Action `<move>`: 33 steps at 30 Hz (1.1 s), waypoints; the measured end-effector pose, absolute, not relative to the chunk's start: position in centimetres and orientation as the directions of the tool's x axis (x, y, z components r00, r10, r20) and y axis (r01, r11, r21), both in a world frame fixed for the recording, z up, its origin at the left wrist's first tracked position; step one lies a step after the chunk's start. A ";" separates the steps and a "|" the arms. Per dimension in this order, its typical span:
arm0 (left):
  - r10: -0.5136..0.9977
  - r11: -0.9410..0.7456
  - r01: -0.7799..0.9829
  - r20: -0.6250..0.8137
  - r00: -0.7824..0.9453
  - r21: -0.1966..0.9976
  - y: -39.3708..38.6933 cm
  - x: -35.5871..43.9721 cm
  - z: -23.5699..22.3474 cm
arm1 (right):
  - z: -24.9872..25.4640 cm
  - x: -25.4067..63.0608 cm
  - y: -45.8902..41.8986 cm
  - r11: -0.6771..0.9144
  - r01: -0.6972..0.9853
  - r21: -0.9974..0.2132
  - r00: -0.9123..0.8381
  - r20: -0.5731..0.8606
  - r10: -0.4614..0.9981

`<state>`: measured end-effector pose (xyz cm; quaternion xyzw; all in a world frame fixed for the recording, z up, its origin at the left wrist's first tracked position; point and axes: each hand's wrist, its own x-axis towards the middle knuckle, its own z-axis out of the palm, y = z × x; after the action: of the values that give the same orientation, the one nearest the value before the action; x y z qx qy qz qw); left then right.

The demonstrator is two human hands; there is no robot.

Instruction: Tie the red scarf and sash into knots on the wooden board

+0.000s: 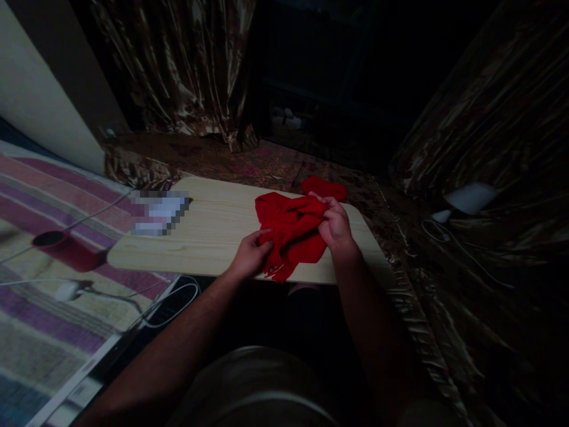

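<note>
A red fringed scarf [296,228] lies bunched and partly folded over the right half of a pale wooden tabletop [213,219]. Its fringe hangs toward the near edge, and one red end spreads past the far edge. My left hand [251,255] pinches the cloth at its left side, close to the fringe. On the right, my right hand [335,222] grips the upper right part of the scarf between thumb and fingers. Folds of cloth cover some of the fingertips.
A blurred-out item [160,212] sits at the tabletop's left end. Beyond it are a dark red cup [69,252] lying on a striped cloth [48,201], white cables and a plug [69,290]. A white lamp-like object [471,197] stands right. Patterned curtains [186,65] hang behind.
</note>
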<state>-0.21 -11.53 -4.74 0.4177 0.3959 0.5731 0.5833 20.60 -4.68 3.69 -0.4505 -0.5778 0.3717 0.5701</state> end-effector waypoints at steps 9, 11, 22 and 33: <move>0.998 0.033 -0.292 -0.015 0.061 0.956 -11.5 -0.2 -5.1 | 1.9 21.7 -5.4 0.272 0.830 -0.487 -0.071 0.393 0.917; 0.998 0.011 -0.252 0.004 0.058 0.968 -11.4 -0.2 -5.3 | 3.0 20.4 -5.7 0.371 0.849 -0.376 -0.211 0.402 0.891; 0.998 0.022 -0.219 -0.010 0.056 0.976 -11.6 -0.2 -5.1 | 3.9 16.2 -3.4 0.343 0.939 -0.026 -0.343 0.016 0.939; 0.998 0.063 -0.191 -0.059 0.027 0.980 -12.0 -0.3 -4.1 | 9.2 20.2 -1.4 0.389 -0.297 -0.872 0.120 0.371 0.921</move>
<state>-0.28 -11.96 -4.13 0.4395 0.4591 0.5249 0.5662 20.16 -1.35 9.20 -0.3202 -0.4872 0.4503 0.6762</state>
